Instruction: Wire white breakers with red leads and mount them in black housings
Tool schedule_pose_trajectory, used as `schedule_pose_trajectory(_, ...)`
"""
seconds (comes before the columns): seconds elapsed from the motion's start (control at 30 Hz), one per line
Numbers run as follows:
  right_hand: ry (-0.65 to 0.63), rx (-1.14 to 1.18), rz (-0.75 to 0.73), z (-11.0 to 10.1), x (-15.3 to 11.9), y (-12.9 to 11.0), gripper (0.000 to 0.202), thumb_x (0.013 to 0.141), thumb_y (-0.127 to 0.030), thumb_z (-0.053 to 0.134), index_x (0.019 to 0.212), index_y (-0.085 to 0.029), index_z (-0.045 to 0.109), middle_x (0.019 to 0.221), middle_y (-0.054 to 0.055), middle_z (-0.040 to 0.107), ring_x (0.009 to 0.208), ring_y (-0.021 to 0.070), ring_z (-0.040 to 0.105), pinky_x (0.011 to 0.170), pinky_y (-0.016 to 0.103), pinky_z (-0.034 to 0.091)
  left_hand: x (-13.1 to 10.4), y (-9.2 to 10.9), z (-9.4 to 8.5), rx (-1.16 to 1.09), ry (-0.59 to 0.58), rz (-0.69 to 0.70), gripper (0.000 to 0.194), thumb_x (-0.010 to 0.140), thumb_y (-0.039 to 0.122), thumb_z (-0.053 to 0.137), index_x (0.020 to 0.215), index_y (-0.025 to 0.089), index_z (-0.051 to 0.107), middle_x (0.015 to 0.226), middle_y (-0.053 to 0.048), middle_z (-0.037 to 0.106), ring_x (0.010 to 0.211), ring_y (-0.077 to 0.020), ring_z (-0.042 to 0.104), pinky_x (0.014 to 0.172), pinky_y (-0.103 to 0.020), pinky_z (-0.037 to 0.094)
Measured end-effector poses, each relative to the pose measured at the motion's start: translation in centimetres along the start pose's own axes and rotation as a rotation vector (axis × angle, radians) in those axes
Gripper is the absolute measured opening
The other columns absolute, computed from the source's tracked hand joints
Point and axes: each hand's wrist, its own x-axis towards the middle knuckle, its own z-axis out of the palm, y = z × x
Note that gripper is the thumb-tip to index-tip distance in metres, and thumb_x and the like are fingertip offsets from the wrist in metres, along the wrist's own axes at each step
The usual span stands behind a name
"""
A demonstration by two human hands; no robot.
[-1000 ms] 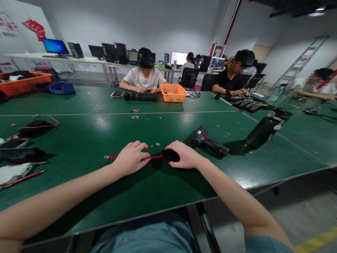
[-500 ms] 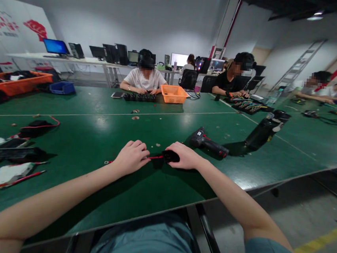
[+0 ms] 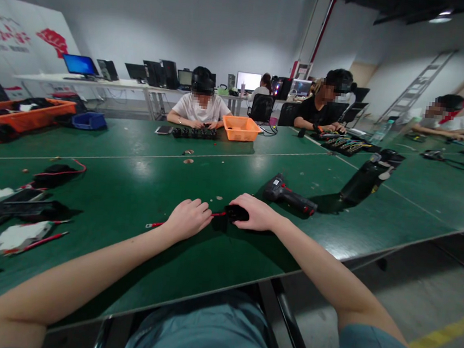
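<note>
My left hand [image 3: 190, 217] is closed around a red cable [image 3: 219, 214]. The cable's lug end sticks out behind that hand, to its left, and its other end runs into a small black part [image 3: 236, 213]. My right hand [image 3: 256, 213] grips this black part from the right, fingers over its far side and thumb on the near side. What kind of part it is, I cannot make out. Both hands are just over the green table [image 3: 155, 287]. Right of my right hand lies a black power screwdriver [image 3: 289, 195].
A tilted dark bottle-like object [image 3: 365, 181] stands right of the screwdriver. White blocks [image 3: 23, 237] with red leads and black parts [image 3: 35, 211] lie at left. Farther off are an orange basket [image 3: 240, 129], a blue bin [image 3: 89, 121] and a large orange crate [image 3: 36, 113]. Co-workers sit across.
My left hand has slid slightly right along the red cable, closer to the black part, leaving less cable between. My right hand keeps its grip. The view has shifted a little.
</note>
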Motion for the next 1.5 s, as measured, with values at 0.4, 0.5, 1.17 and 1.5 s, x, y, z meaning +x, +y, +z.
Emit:
schedule_pose_trajectory(0.4, 0.022, 0.021, 0.008, -0.6, -0.1, -0.2, 0.049, 0.079, -0.032, 0.073, 0.124, -0.019, 0.058, 0.113, 0.012, 0.066, 0.105, 0.0268, 0.058, 0.093, 0.042, 0.049, 0.1, 0.0, 0.4, 0.057, 0.123, 0.023, 0.031, 0.100, 0.032, 0.044, 0.086, 0.016, 0.067, 0.082, -0.007, 0.063, 0.078, -0.0200, 0.056, 0.060, -0.033, 0.034)
schedule_pose_trajectory(0.5, 0.015, 0.036, 0.006, -0.8, -0.2, -0.5, 0.052, 0.080, -0.038, 0.075, 0.125, -0.019, 0.058, 0.114, 0.012, 0.066, 0.106, 0.0272, 0.059, 0.093, 0.043, 0.048, 0.1, 0.0, 0.4, 0.048, 0.125, 0.018, 0.030, 0.100, 0.032, 0.046, 0.085, 0.016, 0.066, 0.082, -0.008, 0.063, 0.077, -0.0197, 0.056, 0.060, -0.033, 0.034)
schedule_pose_trajectory(1.17, -0.036, -0.601, 0.309, -0.9, -1.6, 6.7, 0.022, 0.096, -0.022, 0.053, 0.108, -0.018, 0.071, 0.108, 0.012, 0.072, 0.106, 0.0269, 0.058, 0.092, 0.041, 0.037, 0.0, 0.0, 0.6, 0.020, 0.135, 0.016, 0.028, 0.098, 0.031, 0.047, 0.085, 0.015, 0.066, 0.083, -0.009, 0.063, 0.080, -0.0206, 0.057, 0.061, -0.032, 0.035)
schedule_pose_trajectory(1.5, 0.040, -0.415, 0.281, -0.6, -1.0, 6.3, 0.017, 0.095, -0.026, 0.057, 0.102, -0.019, 0.072, 0.099, 0.009, 0.074, 0.097, 0.0244, 0.060, 0.088, 0.037, 0.042, 0.0, 0.0, 0.6, 0.024, 0.129, 0.010, 0.030, 0.100, 0.032, 0.044, 0.086, 0.016, 0.065, 0.083, -0.008, 0.063, 0.079, -0.0213, 0.057, 0.060, -0.032, 0.035)
